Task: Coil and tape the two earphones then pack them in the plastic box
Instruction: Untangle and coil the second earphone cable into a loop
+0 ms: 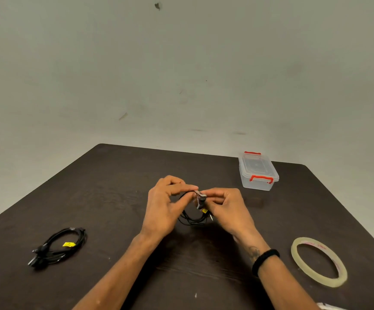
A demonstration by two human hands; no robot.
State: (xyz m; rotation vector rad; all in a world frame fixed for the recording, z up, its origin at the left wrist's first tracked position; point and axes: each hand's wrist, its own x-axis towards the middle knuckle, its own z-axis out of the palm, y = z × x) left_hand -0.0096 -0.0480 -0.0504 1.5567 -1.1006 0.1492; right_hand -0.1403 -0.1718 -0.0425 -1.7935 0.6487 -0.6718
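Pinching the coiled earphone (193, 217) at its top between my left hand (165, 204) and right hand (226, 208), fingers curled tight on a short strip of tape (200, 194); best to press it snug all round the strands. Other earphone (58, 247) lies well left of my grip, plastic box (257, 173) beyond-right, lid on, tape roll (319, 261) near-right.

Coiled earphone (193, 217) pinched between left hand (163, 208) and right hand (228, 209) above dark table (118, 189).
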